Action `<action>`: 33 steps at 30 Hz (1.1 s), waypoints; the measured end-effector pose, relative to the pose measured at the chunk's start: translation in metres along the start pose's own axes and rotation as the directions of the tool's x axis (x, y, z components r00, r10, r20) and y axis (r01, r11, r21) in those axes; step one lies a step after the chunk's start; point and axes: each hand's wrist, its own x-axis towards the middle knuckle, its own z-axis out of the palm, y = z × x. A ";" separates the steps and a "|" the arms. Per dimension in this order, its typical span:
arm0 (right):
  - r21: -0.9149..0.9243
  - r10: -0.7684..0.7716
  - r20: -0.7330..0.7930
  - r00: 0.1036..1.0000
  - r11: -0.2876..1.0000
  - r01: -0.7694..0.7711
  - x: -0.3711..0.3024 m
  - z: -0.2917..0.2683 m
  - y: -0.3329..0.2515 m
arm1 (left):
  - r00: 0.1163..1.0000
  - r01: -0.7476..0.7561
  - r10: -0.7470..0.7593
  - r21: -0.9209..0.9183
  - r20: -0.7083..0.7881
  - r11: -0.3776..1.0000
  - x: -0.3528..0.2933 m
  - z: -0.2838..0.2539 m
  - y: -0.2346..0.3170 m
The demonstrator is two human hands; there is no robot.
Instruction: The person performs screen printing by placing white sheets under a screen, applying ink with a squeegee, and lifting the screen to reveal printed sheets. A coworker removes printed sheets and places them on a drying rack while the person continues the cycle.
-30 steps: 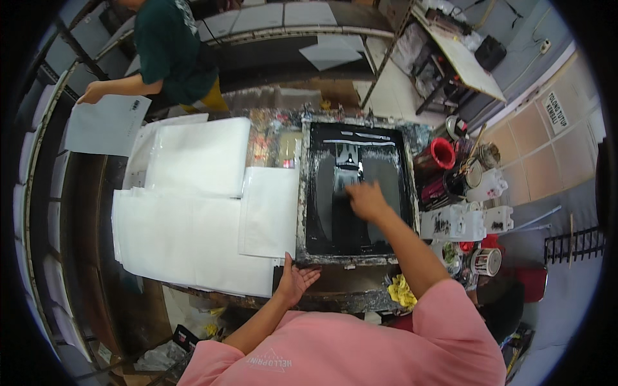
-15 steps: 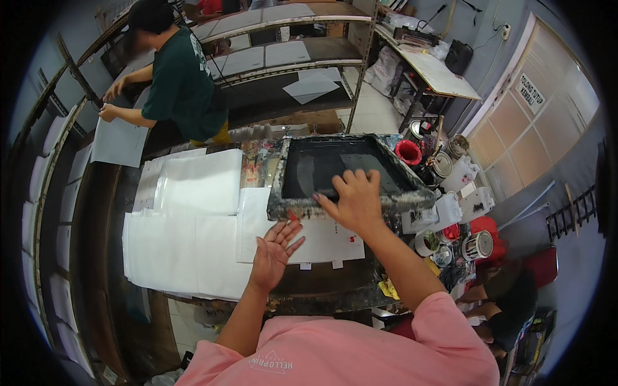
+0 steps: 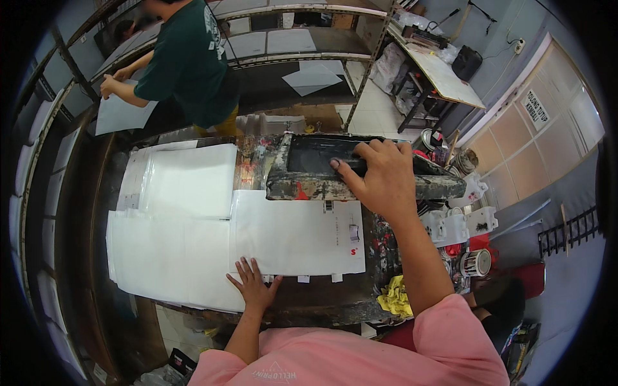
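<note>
We are holding the paint-stained frame (image 3: 302, 188) tilted at the upper centre, our right hand (image 3: 386, 174) clamped on its near rim, seemingly so that the printed sheet (image 3: 290, 238) is lying mostly uncovered at mid-picture. Our left hand (image 3: 254, 286), apart from the right, is resting flat at the sheet's lower left corner, fingers spread and gripping nothing, perhaps for steadying it. Small white tabs (image 3: 303, 279) are lining the sheet's lower edge, probably marking its place on the table (image 3: 335, 297). Stacked white sheets (image 3: 167, 257) are lying just to its left, likely within our easy reach.
</note>
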 end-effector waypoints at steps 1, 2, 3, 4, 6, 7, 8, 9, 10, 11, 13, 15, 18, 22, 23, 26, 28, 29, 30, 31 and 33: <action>-0.018 -0.001 0.015 1.000 1.000 0.001 0.001 -0.001 -0.003 | 1.000 0.011 -0.011 -0.019 0.008 1.000 0.002 -0.005 0.003; -0.007 0.004 0.015 1.000 1.000 -0.004 0.001 -0.001 -0.005 | 0.999 0.028 -0.028 -0.026 0.016 0.999 0.001 -0.014 0.003; 0.003 0.009 0.018 1.000 1.000 -0.009 0.001 0.000 -0.003 | 1.000 0.011 -0.012 -0.049 -0.019 0.999 0.000 -0.020 0.006; 0.020 0.009 0.013 1.000 1.000 -0.010 0.002 0.002 -0.002 | 0.998 -0.004 0.000 -0.067 -0.062 0.998 0.002 -0.027 0.010; -0.003 0.001 -0.011 1.000 1.000 -0.001 0.000 0.004 -0.001 | 0.980 -0.077 0.055 -0.114 -0.189 0.990 0.014 -0.044 0.023; -0.010 0.001 -0.017 1.000 1.000 -0.001 -0.002 0.006 0.001 | 0.959 -0.137 0.097 -0.134 -0.266 0.981 0.022 -0.054 0.033; -0.021 0.003 -0.030 1.000 1.000 -0.004 -0.004 0.003 0.003 | 0.927 -0.204 0.143 -0.146 -0.347 0.968 0.033 -0.065 0.042; -0.053 0.017 0.016 1.000 0.998 -0.016 -0.003 0.000 0.001 | 0.917 -0.214 0.146 -0.148 -0.372 0.966 0.046 -0.078 0.050; -0.047 -0.011 -0.012 1.000 0.999 0.011 -0.001 0.001 -0.002 | 0.905 -0.216 0.141 -0.149 -0.401 0.965 0.058 -0.093 0.055; -0.043 -0.034 -0.037 0.999 0.999 0.033 0.000 0.007 -0.001 | 0.895 -0.221 0.139 -0.150 -0.424 0.964 0.064 -0.105 0.054; -0.028 -0.051 -0.044 0.998 0.998 0.050 -0.003 0.012 -0.005 | 0.885 -0.175 0.047 -0.237 -0.462 0.956 0.070 -0.111 0.039; -0.044 -0.063 -0.025 0.998 0.997 0.062 -0.020 0.013 -0.004 | 0.870 -0.122 -0.032 -0.278 -0.493 0.953 0.065 -0.106 0.021; -0.055 -0.060 -0.030 0.998 0.997 0.058 -0.032 0.018 0.001 | 0.871 -0.095 -0.017 -0.203 -0.491 0.975 0.063 -0.112 -0.040; -0.152 -0.106 -0.099 0.989 0.984 0.090 -0.029 0.031 0.011 | 0.887 0.194 -0.221 -0.108 -0.405 0.975 0.096 -0.126 -0.162; -0.226 -0.118 -0.116 0.986 0.970 0.089 -0.030 0.032 0.019 | 0.813 0.353 -0.339 -0.062 -0.474 0.934 0.102 -0.145 -0.125; -0.122 -0.146 -0.173 0.974 0.985 0.126 -0.016 0.026 0.005 | 0.690 0.048 -0.041 -0.011 -0.723 0.999 0.089 -0.109 -0.100; -0.099 -0.097 -0.097 0.991 0.991 0.088 -0.009 0.022 0.010 | 0.860 -0.474 0.342 -0.344 -0.378 0.811 0.068 -0.041 -0.016; -0.142 -0.082 -0.096 0.992 0.988 0.068 -0.008 0.021 0.016 | 0.716 -0.679 0.623 -0.106 -0.314 0.727 0.051 -0.028 0.038; -0.166 -0.085 -0.093 0.992 0.984 0.069 -0.006 0.024 0.017 | 0.720 -0.688 0.661 -0.100 -0.209 0.718 0.039 -0.010 0.073; -0.188 -0.094 -0.095 0.991 0.979 0.075 -0.001 0.027 0.015 | 0.758 -0.649 0.627 -0.123 -0.179 0.751 0.028 0.010 0.091; -0.146 -0.096 -0.118 0.988 0.986 0.078 0.005 0.027 0.017 | 0.787 -0.615 0.601 -0.120 -0.136 0.779 0.027 0.035 0.106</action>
